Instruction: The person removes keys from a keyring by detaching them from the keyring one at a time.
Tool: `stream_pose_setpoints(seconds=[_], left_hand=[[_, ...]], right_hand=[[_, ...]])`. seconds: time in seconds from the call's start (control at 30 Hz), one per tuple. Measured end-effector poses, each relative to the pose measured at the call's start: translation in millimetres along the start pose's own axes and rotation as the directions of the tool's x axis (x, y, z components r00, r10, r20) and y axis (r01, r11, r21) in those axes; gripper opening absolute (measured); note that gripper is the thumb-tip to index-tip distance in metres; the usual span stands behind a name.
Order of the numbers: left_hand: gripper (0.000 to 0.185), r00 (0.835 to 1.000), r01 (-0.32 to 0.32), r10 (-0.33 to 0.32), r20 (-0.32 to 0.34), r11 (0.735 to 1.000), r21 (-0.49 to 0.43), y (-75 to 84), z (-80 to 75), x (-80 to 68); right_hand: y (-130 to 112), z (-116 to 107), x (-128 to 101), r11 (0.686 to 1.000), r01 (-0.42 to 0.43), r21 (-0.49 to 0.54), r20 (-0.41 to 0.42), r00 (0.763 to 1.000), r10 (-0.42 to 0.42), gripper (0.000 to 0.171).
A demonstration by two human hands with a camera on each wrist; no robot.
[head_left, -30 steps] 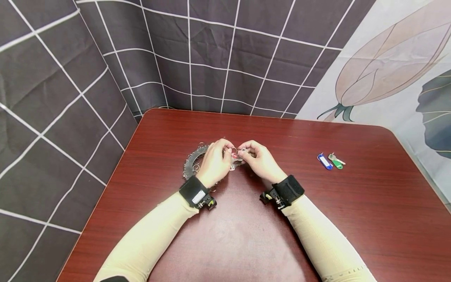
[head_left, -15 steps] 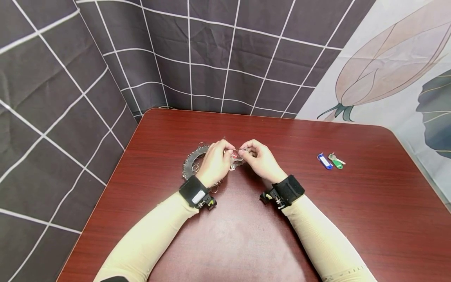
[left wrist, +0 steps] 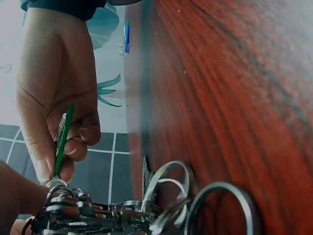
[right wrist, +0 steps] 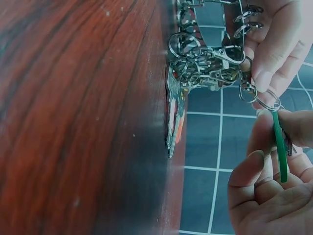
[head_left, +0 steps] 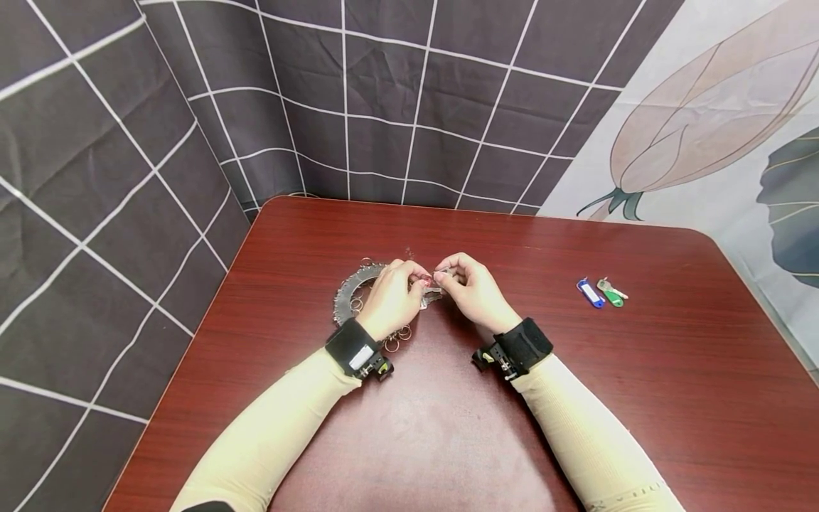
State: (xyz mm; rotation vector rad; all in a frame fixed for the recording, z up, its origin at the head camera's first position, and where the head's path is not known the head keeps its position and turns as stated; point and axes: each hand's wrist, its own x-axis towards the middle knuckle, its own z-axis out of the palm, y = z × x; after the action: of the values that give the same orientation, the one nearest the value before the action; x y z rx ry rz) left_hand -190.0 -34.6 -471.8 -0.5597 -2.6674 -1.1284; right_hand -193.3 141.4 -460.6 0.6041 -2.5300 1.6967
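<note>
Both hands meet at the middle of the red-brown table (head_left: pixel 448 427). My left hand (head_left: pixel 414 276) grips a large bunch of metal key rings (head_left: pixel 350 291) that spreads to its left on the table; in the right wrist view its fingers (right wrist: pixel 274 49) curl round the ring cluster (right wrist: pixel 210 63). My right hand (head_left: pixel 444 277) pinches a flat green key tag (right wrist: pixel 280 147) between thumb and fingers, and the tag hangs on a small split ring (right wrist: pixel 266 100) at the bunch. The left wrist view shows that green tag (left wrist: pixel 62 142) in the pinch. Keys (right wrist: pixel 173 112) dangle from the bunch against the table.
A blue key tag (head_left: pixel 589 293) and a green key tag with a key (head_left: pixel 612 292) lie side by side at the right of the table. Dark checked cloth (head_left: pixel 384 107) hangs behind and to the left. The table's far edge (head_left: pixel 448 208) is close behind the hands.
Both hands stay together at the same spot. The left hand has settled slightly lower and nearer, with a few loose rings now showing by its wrist.
</note>
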Motion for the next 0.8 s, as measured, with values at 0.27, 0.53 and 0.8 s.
stream_pose_setpoints(seconds=[0.27,0.53,0.8], left_hand=[[0.008,0.999,0.046,-0.046,0.001,0.998,0.053,-3.7,0.3,0.5],[0.006,0.999,0.035,-0.034,-0.027,0.999,0.029,-4.5,1.2,0.5],[0.005,0.997,0.028,-0.032,-0.074,0.998,-0.052,-2.6,0.8,0.9]], right_hand=[[25.6,1.1,4.8,1.0,0.004,0.008,-0.026,1.0,-0.004,0.011],[25.2,0.3,5.3,0.999,0.006,0.035,-0.036,0.999,-0.005,0.011],[24.3,-0.4,5.1,0.997,-0.014,0.08,-0.027,1.0,0.016,0.012]])
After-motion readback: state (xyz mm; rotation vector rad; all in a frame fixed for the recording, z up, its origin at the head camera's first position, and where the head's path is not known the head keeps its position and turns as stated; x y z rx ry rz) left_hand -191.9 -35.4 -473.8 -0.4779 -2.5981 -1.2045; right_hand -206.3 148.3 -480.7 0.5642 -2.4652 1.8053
